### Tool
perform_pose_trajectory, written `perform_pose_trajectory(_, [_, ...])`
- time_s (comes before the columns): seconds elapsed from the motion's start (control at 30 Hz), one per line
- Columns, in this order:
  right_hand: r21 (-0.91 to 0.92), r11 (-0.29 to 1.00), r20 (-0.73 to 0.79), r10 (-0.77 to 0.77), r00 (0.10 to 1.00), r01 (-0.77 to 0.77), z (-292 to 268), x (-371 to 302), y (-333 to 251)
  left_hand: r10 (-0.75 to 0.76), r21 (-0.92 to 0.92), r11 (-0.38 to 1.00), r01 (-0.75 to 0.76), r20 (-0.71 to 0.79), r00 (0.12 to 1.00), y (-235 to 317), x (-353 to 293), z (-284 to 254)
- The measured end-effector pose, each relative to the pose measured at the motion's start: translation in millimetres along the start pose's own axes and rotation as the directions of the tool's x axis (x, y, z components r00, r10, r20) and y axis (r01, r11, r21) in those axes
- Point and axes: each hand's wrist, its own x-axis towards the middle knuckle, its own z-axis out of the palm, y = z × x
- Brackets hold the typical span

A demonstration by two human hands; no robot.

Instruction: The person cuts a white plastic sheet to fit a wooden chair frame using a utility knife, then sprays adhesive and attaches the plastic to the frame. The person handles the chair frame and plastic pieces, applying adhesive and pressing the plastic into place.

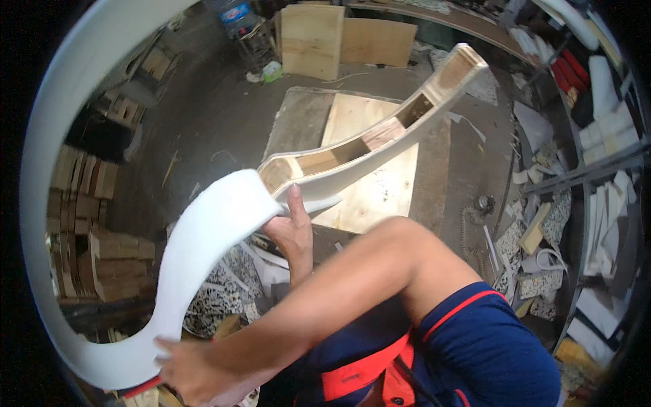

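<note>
A curved wooden frame (383, 136) with open compartments slants from the upper right toward the middle. White foam (210, 217) covers its lower-left part and sweeps in a wide curve down, then up along the left rim. My left hand (291, 234) grips the frame where the foam ends, thumb up against its side and the other fingers hidden beneath. My right arm crosses over in front. At the lower left, my right hand (193, 373) touches the foam's lower bend, closed on a slim red object (142, 388) that is mostly hidden; the hand is slightly blurred.
A pale plywood sheet (376, 180) lies on the floor under the frame. Cut wooden pieces (119, 261) are stacked at the left. Foam scraps (542, 285) and shelves of white foam pieces (610, 210) line the right. Boards (312, 41) lean at the back.
</note>
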Motion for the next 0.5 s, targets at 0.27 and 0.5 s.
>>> perform_pose_trajectory(0.27, [-0.254, 0.565, -0.225, 0.755, 0.616, -0.785, -189.8, -242.0, -108.0, -0.358, 0.167, 0.916, 0.364, -0.063, 0.931, 6.1, -9.8, -8.4])
perform_pose_trajectory(0.5, [0.317, -0.340, -0.824, 0.364, -0.435, -0.885, -186.6, -621.7, -346.7, -0.115, -0.151, 0.985, 0.078, -0.253, 0.961, 3.0, -32.5, 44.4])
